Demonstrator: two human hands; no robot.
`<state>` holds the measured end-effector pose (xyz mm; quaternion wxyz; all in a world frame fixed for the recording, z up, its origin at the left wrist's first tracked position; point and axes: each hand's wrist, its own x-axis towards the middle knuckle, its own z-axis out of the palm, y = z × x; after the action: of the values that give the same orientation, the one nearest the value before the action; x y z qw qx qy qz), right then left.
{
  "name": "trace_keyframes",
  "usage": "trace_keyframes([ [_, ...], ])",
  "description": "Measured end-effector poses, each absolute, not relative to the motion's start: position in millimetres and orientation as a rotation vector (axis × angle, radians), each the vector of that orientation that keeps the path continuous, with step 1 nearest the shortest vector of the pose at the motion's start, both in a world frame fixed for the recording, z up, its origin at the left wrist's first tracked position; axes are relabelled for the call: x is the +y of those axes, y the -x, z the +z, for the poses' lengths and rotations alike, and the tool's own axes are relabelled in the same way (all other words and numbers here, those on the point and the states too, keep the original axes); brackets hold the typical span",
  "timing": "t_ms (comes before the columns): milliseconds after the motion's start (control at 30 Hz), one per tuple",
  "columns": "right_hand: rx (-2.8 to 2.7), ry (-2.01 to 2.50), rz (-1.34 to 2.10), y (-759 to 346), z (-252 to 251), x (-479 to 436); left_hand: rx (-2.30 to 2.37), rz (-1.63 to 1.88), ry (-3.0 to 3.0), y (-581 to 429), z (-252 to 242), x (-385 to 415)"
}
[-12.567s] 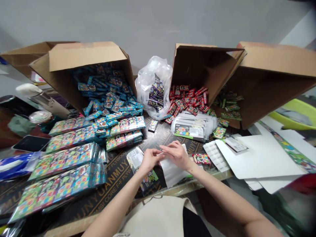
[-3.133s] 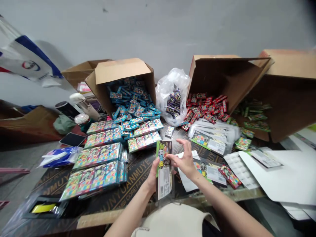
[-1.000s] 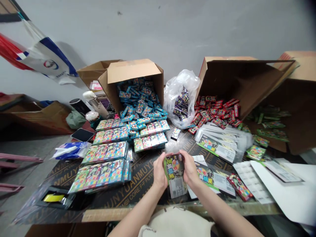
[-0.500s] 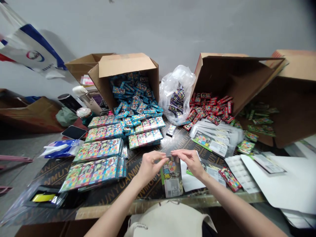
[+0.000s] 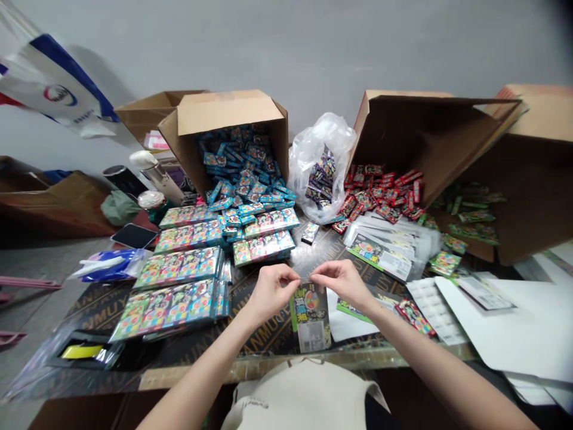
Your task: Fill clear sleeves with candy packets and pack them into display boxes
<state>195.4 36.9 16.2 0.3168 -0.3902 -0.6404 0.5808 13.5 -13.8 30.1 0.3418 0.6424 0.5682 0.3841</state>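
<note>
A dark printed plastic bag (image 5: 312, 322) with a green side strip and a pale label panel hangs or lies upright in front of me. My left hand (image 5: 276, 292) pinches its top edge at the left corner, thumb against forefinger. At the right corner, my right hand (image 5: 336, 284) has the same edge between thumb and fingertips. The fingertips nearly meet, with a thin clear strip between them. Behind the right forearm lie a white sheet (image 5: 344, 325) and another printed bag (image 5: 353, 312), partly hidden. A small dark box with a pale top (image 5: 310, 233) lies beyond my hands.
Stacks of colourful wrapped packs (image 5: 168, 310) cover the left side. Behind are a carton of blue packets (image 5: 233, 113), a clear bag of purple packets (image 5: 322, 128) and a carton beside red packets (image 5: 430, 125). Printed bags (image 5: 380, 257) fan out at right, near white sheets (image 5: 528, 334).
My right hand's fingers have curled from a flatter pose into a pinch at the bag's top edge. My left hand keeps its pinch, and the view has shifted slightly.
</note>
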Motion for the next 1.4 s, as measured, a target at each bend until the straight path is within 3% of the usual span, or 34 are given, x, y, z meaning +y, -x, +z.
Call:
trace_keyframes([
  [133, -1.730, 0.994, 1.487, -201, 11, 32, 1.418, 1.014, -1.835, -14, 37, -23],
  [333, -1.715, 1.011, 1.442, -205, 4, 33, 1.423, 0.897, -1.486, -8, 31, -11],
  [633, -1.885, 0.800, 1.211, -216, -3, 29, 1.419, 1.102, -1.852, -13, 22, -27],
  [967, -1.875, 1.076, 1.532, -209, -66, -30, 1.702, 1.174, -1.449, 19, 2, -36],
  [1067, -1.903, 1.065, 1.415, -184, -67, -23, 1.943, 1.097, -1.397, 39, 2, -42],
  [1167, -2.209, 0.938, 1.235, -168, -56, 19, 2.259, 0.803, -1.610, 58, 2, -49],
  [1333, -2.308, 1.531, 0.213, -197, -46, 135, 2.172, 0.412, -1.946, 61, -11, -56],
  [1400, -2.250, 1.632, 0.076, -216, -47, 175, 1.974, 0.351, -2.018, 50, -19, -54],
])
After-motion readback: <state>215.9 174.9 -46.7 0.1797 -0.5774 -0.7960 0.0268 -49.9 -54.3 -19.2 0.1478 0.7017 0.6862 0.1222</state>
